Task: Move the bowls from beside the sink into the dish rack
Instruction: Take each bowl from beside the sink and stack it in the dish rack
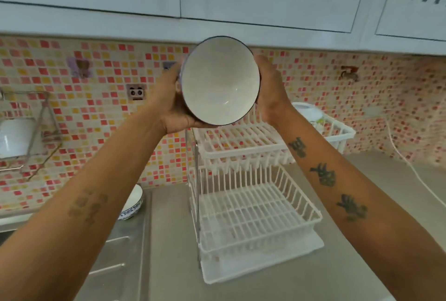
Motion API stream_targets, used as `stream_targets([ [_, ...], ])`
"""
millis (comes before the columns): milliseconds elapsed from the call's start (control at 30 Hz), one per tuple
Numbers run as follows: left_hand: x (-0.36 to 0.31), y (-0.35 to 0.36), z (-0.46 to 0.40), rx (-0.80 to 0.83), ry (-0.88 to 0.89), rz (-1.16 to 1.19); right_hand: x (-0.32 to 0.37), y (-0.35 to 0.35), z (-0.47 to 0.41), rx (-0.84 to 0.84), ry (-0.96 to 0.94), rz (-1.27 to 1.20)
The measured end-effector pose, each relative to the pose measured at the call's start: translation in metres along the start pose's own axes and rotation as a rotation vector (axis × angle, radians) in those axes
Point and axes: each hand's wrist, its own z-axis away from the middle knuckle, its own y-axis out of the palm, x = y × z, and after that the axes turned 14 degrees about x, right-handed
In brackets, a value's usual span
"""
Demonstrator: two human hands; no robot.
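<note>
A white bowl with a dark rim (220,81) is held high in the air, tipped so its inside faces me. My left hand (169,105) grips its left side and bottom, and my right hand (271,93) presses against its right side. Below it stands a white two-tier dish rack (253,204); both tiers look bare. A second bowl with a blue pattern (134,201) sits on the steel counter by the wall, left of the rack, partly hidden behind my left forearm.
A steel draining board (115,247) lies to the lower left. A white basket with a white dish (321,122) stands behind the rack at the right. A white cable (410,163) crosses the counter at the right. Wall cabinets hang overhead.
</note>
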Motion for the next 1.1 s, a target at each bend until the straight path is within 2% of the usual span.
stream_targets([
  [67,0.002,0.021,-0.006,-0.090,0.003,-0.093,0.000,-0.016,-0.004,-0.035,0.094,0.030],
  [133,0.009,0.035,-0.017,-0.201,0.031,-0.294,-0.010,-0.031,-0.017,-0.042,0.183,-0.010],
  [300,0.033,0.022,-0.053,-0.346,0.082,-0.702,-0.044,-0.050,-0.040,-0.019,0.396,0.039],
  [433,0.056,0.014,-0.059,-0.336,0.073,-0.941,-0.074,-0.055,-0.043,0.108,0.535,0.128],
  [600,0.062,0.009,-0.066,-0.286,-0.011,-1.143,-0.093,-0.057,-0.038,0.218,0.569,0.136],
  [967,0.071,0.011,-0.065,-0.232,-0.126,-1.431,-0.095,-0.061,-0.035,0.287,0.586,0.103],
  [1100,0.075,0.013,-0.066,-0.193,-0.237,-1.571,-0.100,-0.062,-0.035,0.270,0.626,0.107],
])
